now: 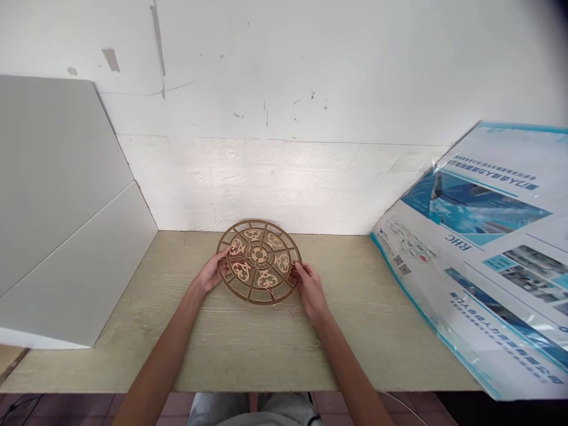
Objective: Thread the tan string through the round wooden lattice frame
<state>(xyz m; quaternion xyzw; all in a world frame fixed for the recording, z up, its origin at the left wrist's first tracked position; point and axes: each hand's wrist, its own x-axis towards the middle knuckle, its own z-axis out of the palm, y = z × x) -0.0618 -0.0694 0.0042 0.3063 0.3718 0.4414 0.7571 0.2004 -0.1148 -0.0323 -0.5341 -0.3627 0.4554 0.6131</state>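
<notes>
Between my two hands is a round openwork disc (267, 280), brown and tan, with spokes, rings and curled heart-like cut-outs around a small hub. It sits tilted over the table, its far edge near the wall. My left hand (213, 272) grips its left rim, fingers partly behind the disc. On the right rim my right hand (309, 285) pinches the edge between thumb and fingers. A thin pale cord (287, 307) runs across the disc and trails off its lower right side toward my right hand.
The pale wooden table (248, 355) meets a white, scuffed wall (275, 106) at the back. Grey panels (66, 195) lean on the left. A printed poster board (479, 248) with blue edging slants along the right. Cables (26, 405) lie on the floor at lower left.
</notes>
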